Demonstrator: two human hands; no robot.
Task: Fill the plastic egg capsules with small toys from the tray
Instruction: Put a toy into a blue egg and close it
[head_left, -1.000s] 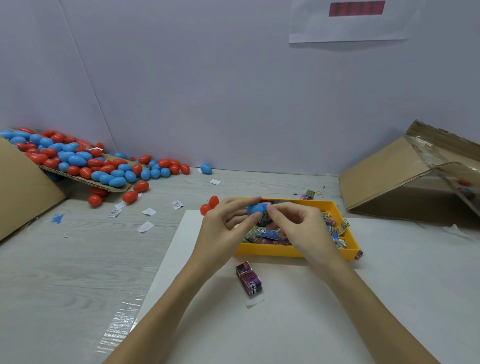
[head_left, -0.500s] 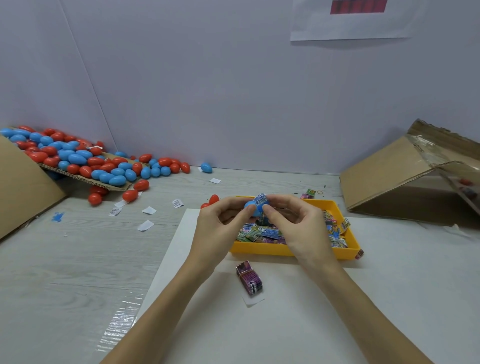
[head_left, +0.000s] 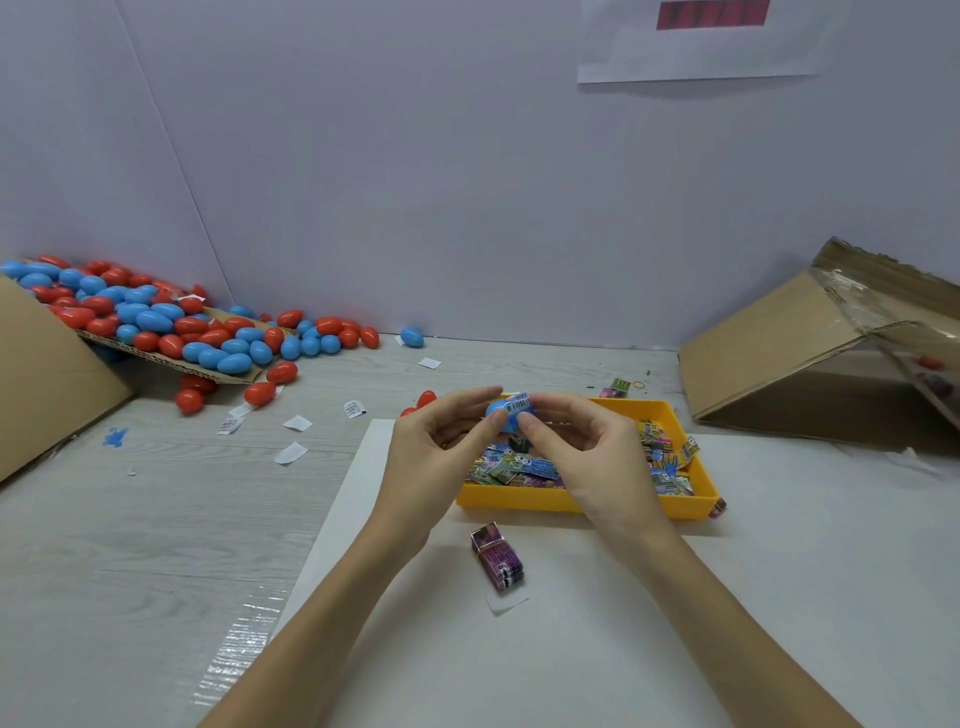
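Egg (head_left: 506, 414) pinched between both hands above tray (head_left: 582, 501).
Left hand (head_left: 441, 447) and right hand (head_left: 582, 452) each grip one end, likely to steady the barcode sticker (head_left: 517, 402).

hands (head_left: 511, 452) raised together, fingertips pinching

Plain pale lavender walls (head_left: 467, 182) close the scene in, meeting at a corner seam toward ten o'clock. A white paper sheet (head_left: 696, 57) with a dark red bar hangs on the wall at one o'clock. The surface below is a grey wood-grain tabletop (head_left: 130, 519) (glossy clear tape catches the light near seven o'clock), partly covered by a white board (head_left: 623, 623). Light is soft and even. Tilted cardboard flaps (head_left: 769, 343) stand at three and nine o'clock.
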